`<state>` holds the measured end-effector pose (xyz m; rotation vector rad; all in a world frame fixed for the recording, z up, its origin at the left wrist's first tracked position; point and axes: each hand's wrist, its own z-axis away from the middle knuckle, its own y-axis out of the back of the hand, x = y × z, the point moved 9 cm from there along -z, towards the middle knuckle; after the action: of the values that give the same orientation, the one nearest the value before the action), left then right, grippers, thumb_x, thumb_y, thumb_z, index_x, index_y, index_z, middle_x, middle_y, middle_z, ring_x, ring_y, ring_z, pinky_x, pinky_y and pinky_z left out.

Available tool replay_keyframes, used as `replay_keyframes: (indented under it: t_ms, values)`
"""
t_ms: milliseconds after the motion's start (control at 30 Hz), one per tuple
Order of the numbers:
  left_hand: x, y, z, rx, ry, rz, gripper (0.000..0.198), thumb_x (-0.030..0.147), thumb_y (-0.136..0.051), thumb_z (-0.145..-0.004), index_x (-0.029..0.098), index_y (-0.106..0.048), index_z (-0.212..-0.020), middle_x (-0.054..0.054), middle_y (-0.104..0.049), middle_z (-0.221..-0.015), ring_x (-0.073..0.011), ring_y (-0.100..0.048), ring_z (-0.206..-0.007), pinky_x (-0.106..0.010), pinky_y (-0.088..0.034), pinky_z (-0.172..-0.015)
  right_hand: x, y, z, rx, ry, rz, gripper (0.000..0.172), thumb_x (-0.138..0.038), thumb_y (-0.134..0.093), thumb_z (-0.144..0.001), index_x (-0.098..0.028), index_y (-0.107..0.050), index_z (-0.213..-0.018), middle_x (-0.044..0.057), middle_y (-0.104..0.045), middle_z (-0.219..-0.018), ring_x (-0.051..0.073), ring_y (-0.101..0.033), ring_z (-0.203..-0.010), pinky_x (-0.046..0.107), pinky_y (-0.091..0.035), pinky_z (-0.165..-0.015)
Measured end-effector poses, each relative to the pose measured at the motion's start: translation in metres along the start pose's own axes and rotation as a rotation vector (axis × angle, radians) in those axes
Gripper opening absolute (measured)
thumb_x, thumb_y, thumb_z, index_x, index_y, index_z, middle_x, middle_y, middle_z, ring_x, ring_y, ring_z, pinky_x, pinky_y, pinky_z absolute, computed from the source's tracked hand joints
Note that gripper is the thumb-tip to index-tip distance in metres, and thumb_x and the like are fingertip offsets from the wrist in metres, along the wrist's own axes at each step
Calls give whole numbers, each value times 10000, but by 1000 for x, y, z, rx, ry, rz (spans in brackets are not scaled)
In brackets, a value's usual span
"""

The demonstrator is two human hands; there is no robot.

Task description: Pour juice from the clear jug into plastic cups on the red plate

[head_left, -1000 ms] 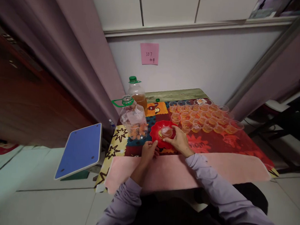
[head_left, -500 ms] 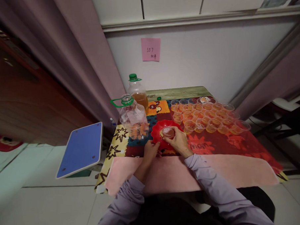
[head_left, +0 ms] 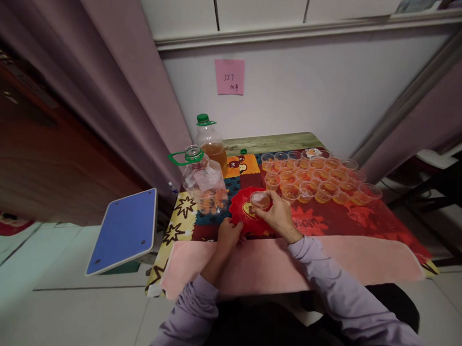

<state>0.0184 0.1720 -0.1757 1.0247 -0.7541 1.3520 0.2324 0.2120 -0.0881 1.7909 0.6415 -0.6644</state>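
My right hand (head_left: 278,216) pinches a small clear plastic cup (head_left: 259,200) by its side, over the red plate (head_left: 237,206) with the wavy rim. Something pale shows inside the cup; I cannot make out what. At the plate's near left rim, my left hand (head_left: 229,235) rests with bent fingers, thumb and forefinger closed at the edge. To the right stand rows of clear cups (head_left: 308,190) with amber liquid in them. Left of the plate is an uncapped clear jug (head_left: 209,185) with a green handle, its inside showing no clear liquid level.
Behind that jug stands a capped jug (head_left: 215,153) part filled with amber liquid. A loose green cap (head_left: 243,151) lies near the back. A pink cloth (head_left: 273,261) covers the front edge of the patterned tablecloth (head_left: 309,222). A blue board (head_left: 125,229) is at the left.
The cup in my right hand has risen slightly and sits more upright, showing more of the plate's yellow emblem. My left hand has shifted a little toward me.
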Motion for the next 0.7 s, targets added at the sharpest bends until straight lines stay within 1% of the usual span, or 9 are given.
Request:
replay_keyframes:
  t_ms: [100, 167, 233, 267, 333, 367, 500, 600, 700]
  values:
    - [0, 19, 11, 56, -35, -39, 456, 486, -852, -777, 213, -559, -995, 25, -677, -603, -173, -606, -403, -262, -455, -408, 0, 11, 0, 16, -4, 4, 602, -568, -896, -721, -252, -709, -1197, 96, -839, -1075, 349, -786, -991, 464, -567, -901]
    - [6, 43, 19, 164, -86, -59, 564, 526, -884, -747, 220, -546, -1079, 16, -698, -736, -174, -660, -517, -280, -525, -495, 0, 20, 1, 27, -2, 2, 586, -559, -889, -721, -248, -711, -1185, 94, -842, -1066, 351, -790, -983, 470, -566, -904]
    - [24, 76, 27, 367, -221, -60, 723, 526, -911, -727, 236, -494, -1242, -40, -725, -1014, -197, -754, -815, -327, -630, -749, 1, 29, 2, 40, 0, -7, 573, -550, -880, -724, -248, -714, -1182, 87, -846, -1050, 350, -793, -958, 469, -567, -890]
    - [39, 96, 34, 512, -342, -54, 839, 507, -935, -702, 239, -454, -1335, -88, -705, -1190, -225, -760, -998, -373, -638, -904, 2, 33, 4, 49, 3, -12, 570, -550, -874, -726, -249, -714, -1184, 85, -847, -1045, 348, -793, -945, 466, -568, -878]
    - [67, 123, 44, 723, -576, -66, 1168, 454, -1002, -607, 237, -322, -1531, -198, -522, -1553, -315, -629, -1389, -482, -516, -1201, 3, 43, 7, 69, 16, -25, 566, -561, -861, -731, -251, -715, -1182, 87, -848, -1047, 346, -792, -931, 457, -570, -853]
    - [78, 130, 42, 745, -647, -71, 1299, 428, -1018, -570, 230, -248, -1597, -233, -414, -1654, -355, -525, -1516, -518, -419, -1293, 3, 47, 9, 78, 23, -30, 563, -568, -855, -734, -251, -715, -1178, 90, -847, -1047, 345, -792, -926, 453, -570, -845]
    - [107, 127, 5, 581, -709, -118, 1581, 403, -1049, -480, 186, -62, -1695, -287, -109, -1813, -404, -180, -1722, -510, -193, -1403, 5, 62, 15, 93, 33, -19, 552, -576, -847, -724, -247, -721, -1148, 97, -844, -1012, 349, -792, -902, 450, -570, -822]
    - [116, 115, -9, 574, -720, -111, 1626, 398, -1046, -496, 176, 11, -1712, -289, -45, -1828, -376, -158, -1734, -472, -189, -1405, 7, 71, 19, 102, 27, 1, 560, -592, -849, -715, -252, -728, -1144, 94, -843, -993, 346, -786, -880, 443, -564, -804]
    - [117, 103, -11, 664, -707, -79, 1600, 360, -1033, -542, 165, 44, -1710, -295, -93, -1815, -352, -215, -1721, -446, -195, -1403, 11, 78, 24, 112, 15, 3, 567, -610, -848, -714, -257, -728, -1141, 86, -844, -980, 341, -782, -865, 438, -558, -799]
